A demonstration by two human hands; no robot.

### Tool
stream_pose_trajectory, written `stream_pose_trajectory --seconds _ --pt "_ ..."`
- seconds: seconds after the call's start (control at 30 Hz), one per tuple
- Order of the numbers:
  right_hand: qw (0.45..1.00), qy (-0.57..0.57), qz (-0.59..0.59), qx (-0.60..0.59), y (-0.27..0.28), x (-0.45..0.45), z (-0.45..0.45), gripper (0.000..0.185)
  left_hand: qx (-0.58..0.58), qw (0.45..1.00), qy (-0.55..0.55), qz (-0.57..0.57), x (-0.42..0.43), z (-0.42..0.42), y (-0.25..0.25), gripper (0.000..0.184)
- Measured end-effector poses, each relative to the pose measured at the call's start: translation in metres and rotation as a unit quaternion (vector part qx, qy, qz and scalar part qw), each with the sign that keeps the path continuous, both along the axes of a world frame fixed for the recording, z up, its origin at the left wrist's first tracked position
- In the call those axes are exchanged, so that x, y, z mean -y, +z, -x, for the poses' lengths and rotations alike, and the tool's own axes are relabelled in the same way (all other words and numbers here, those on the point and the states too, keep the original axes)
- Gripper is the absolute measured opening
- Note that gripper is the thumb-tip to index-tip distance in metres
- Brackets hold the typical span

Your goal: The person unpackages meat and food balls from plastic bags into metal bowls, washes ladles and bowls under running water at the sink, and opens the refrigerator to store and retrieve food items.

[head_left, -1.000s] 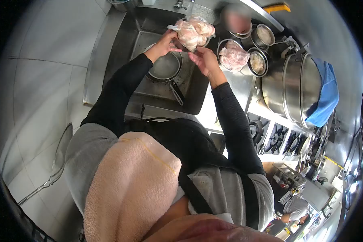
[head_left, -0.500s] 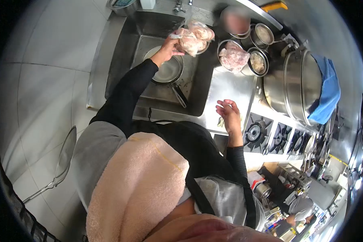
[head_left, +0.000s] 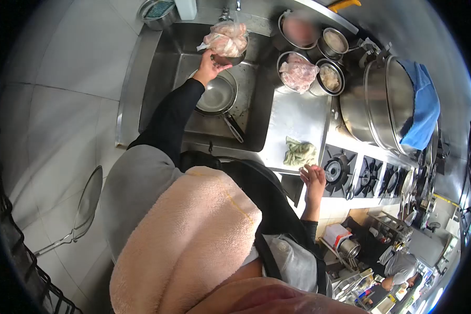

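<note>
Over the sink [head_left: 256, 110], my left hand [head_left: 210, 69] grips the near side of a metal bowl [head_left: 234, 59] heaped with pale pink raw meat in a clear plastic bag [head_left: 226, 40]. Below that hand, a pan [head_left: 214, 97] with a black handle lies in the sink. My right hand [head_left: 313, 179] hangs by the counter's front edge, fingers loosely bent and apart, with nothing visible in it. A crumpled green cloth [head_left: 299, 152] lies on the counter just beyond its fingertips.
Right of the sink stand a pot of bagged meat [head_left: 298, 73], smaller pots of pale food [head_left: 330, 77] and a large steel pot [head_left: 358, 104] with a blue cloth [head_left: 423, 107]. Gas burners [head_left: 338, 170] run rightward. Another person [head_left: 400, 269] is in the background.
My left hand has carried the bowl of bagged meat left, toward the tap. My right hand has drawn back toward me and slightly right, uncovering the green cloth.
</note>
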State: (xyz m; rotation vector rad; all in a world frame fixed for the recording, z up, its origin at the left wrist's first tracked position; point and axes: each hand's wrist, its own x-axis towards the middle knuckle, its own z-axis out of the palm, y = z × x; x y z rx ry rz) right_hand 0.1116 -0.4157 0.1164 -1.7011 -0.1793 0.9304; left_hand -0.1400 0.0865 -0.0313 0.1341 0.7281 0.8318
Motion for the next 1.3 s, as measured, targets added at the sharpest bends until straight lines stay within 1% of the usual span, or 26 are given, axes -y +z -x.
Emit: stream_pose_trajectory --seconds 0.1,0.2,0.3,0.33,0.43,0.47,0.57,0.67,0.7,0.77,0.87,0.97,1.0,1.03,1.07,1.1,1.13,1.17,1.2,1.23,1.27,1.3 --pt "1.0 -0.013 0.009 -0.006 -0.004 0.016 -0.005 0.013 -0.017 0.998 0.023 -0.048 -0.008 0.013 0.001 0.054" --pt "1.0 -0.018 0.011 0.002 -0.005 0.018 -0.01 0.012 -0.004 0.996 0.017 -0.084 -0.019 0.024 -0.004 0.048" --pt "1.0 -0.012 0.016 0.019 -0.001 0.01 -0.01 0.012 -0.025 0.998 0.036 -0.049 -0.017 0.028 -0.004 0.045" --pt "1.0 -0.012 0.011 0.019 0.002 0.008 -0.01 0.012 -0.026 0.997 0.056 -0.042 -0.008 0.027 0.006 0.044" --pt "1.0 -0.014 0.0 0.017 0.005 0.008 -0.01 0.012 -0.008 0.998 0.033 -0.059 0.006 0.036 0.016 0.047" --pt "1.0 -0.015 -0.002 0.018 0.003 0.009 -0.011 0.012 -0.019 0.997 0.043 -0.059 0.01 0.037 0.017 0.05" --pt "1.0 -0.017 0.005 0.021 -0.006 0.016 -0.012 0.011 -0.02 0.999 0.028 -0.037 0.015 0.043 0.02 0.056" --pt "1.0 -0.01 0.004 0.012 -0.013 0.017 -0.012 0.011 -0.012 0.993 -0.036 -0.109 0.01 0.049 -0.002 0.057" --pt "1.0 -0.018 0.009 0.01 -0.011 0.012 -0.009 0.012 -0.012 0.995 -0.033 -0.092 0.013 0.046 0.007 0.055" --pt "1.0 -0.009 0.001 0.001 -0.011 0.008 -0.009 0.012 -0.029 0.992 -0.04 -0.117 0.02 0.037 0.017 0.053" --pt "1.0 -0.007 -0.002 0.0 0.002 -0.005 -0.001 0.012 -0.049 0.99 -0.058 -0.119 0.021 0.017 0.013 0.049" --pt "1.0 0.008 -0.011 0.001 0.0 -0.004 -0.006 0.011 -0.009 0.985 -0.094 -0.145 0.018 0.0 0.006 0.052" --pt "1.0 0.002 0.0 0.012 0.0 -0.001 -0.006 0.01 -0.057 0.988 -0.082 -0.119 0.026 -0.007 0.028 0.052" --pt "1.0 -0.004 -0.007 0.02 0.004 0.001 0.0 0.01 -0.011 0.974 -0.124 -0.19 0.023 -0.006 0.015 0.047" --pt "1.0 -0.018 -0.012 0.023 0.004 0.006 0.002 0.01 -0.025 0.988 -0.105 -0.106 0.021 -0.013 0.021 0.045" --pt "0.999 -0.018 -0.005 0.026 -0.001 0.012 0.001 0.011 -0.028 0.983 -0.112 -0.139 0.027 -0.013 0.03 0.047" --pt "0.999 -0.02 -0.036 0.007 -0.008 0.021 0.0 0.01 -0.016 0.98 -0.101 -0.169 0.03 -0.013 0.021 0.047" --pt "0.997 -0.008 0.007 0.073 -0.024 0.03 -0.005 0.01 0.018 0.983 -0.108 -0.147 0.026 -0.009 0.02 0.044" --pt "0.995 0.034 0.05 0.085 -0.026 0.041 -0.007 0.01 -0.023 0.984 -0.123 -0.125 0.029 -0.012 0.039 0.046" --pt "0.99 0.021 0.075 0.121 -0.018 0.038 0.001 0.011 -0.015 0.978 -0.152 -0.144 0.031 -0.006 0.043 0.053" --pt "0.982 0.057 0.067 0.166 -0.035 0.048 -0.007 0.017 -0.031 0.979 -0.15 -0.137 0.033 -0.002 0.045 0.054" --pt "0.963 0.06 0.109 0.241 -0.056 0.054 -0.013 0.025 -0.048 0.98 -0.141 -0.132 0.038 0.0 0.05 0.056"
